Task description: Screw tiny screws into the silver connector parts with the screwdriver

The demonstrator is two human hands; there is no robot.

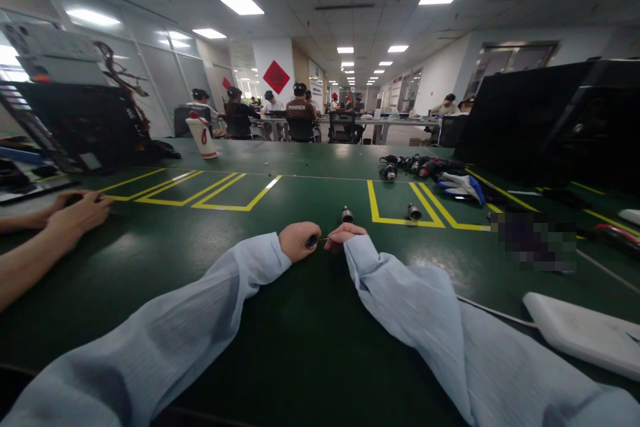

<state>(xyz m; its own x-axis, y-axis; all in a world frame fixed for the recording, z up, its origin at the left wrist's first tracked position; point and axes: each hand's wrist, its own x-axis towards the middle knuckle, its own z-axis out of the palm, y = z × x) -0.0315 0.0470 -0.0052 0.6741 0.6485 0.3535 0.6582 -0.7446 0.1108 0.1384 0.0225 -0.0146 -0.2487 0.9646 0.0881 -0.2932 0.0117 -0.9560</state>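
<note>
My left hand (296,241) is wrapped round a small round metal part (311,241), its dark open end facing me. Close beside it, my right hand (344,235) is closed in a pinch on a thin, light-coloured rod or wire (325,239) that points toward that opening. Whether the thin piece touches the metal part I cannot tell. Just behind my right hand stands a cup-shaped metal part with a narrow tip (347,215). A similar metal part (414,212) rests farther right, inside a yellow tape outline.
Yellow tape (220,207) marks the green table (300,347). At far left are a co-worker's hands (83,213). A white cup (202,137) stands behind. On the right lie tangled black cables (415,163), blue-white gloves (463,187) and a white slab-like object (585,330).
</note>
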